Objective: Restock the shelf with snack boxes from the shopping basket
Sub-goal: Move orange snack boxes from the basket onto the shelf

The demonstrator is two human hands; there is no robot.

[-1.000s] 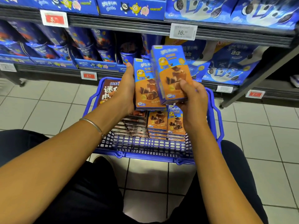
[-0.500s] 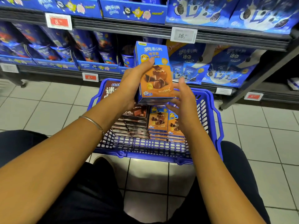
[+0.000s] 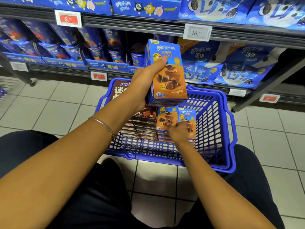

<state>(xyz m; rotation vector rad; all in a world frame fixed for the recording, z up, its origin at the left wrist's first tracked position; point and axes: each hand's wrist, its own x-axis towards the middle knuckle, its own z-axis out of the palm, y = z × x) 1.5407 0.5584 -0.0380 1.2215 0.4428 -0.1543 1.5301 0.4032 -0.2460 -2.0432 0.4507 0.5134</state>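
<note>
Head view, looking down at a blue basket (image 3: 214,129) on a tiled floor (image 3: 49,109) in front of a store shelf (image 3: 132,25).

Left hand (image 3: 145,83): raised above the basket, closed around upright snack boxes (image 3: 166,71), thumb pressed on the blue-and-orange front face, fingers hidden behind. A second box edge shows behind the front one; the exact count cannot be told. A thin bracelet (image 3: 102,124) sits on the left wrist.

Right hand (image 3: 179,133): lowered inside the basket, fingers curled down onto the top of an upright box (image 3: 187,118) of the same design. The fingertips touch the box; whether they pinch it cannot be told.

Basket contents: a row of matching orange boxes (image 3: 165,119) stands near the middle, beside a stack of dark brown boxes (image 3: 145,126) to the left. A larger brown pack (image 3: 118,93) leans against the far left wall.

Shelf: the lower level holds blue cups (image 3: 99,47) at left and blue bags (image 3: 247,66) at right. The upper level carries blue cartons (image 3: 145,7). Price tags (image 3: 197,32) hang on the shelf edges.

The person's dark trousers (image 3: 74,204) fill the lower frame, knees either side of the basket.
</note>
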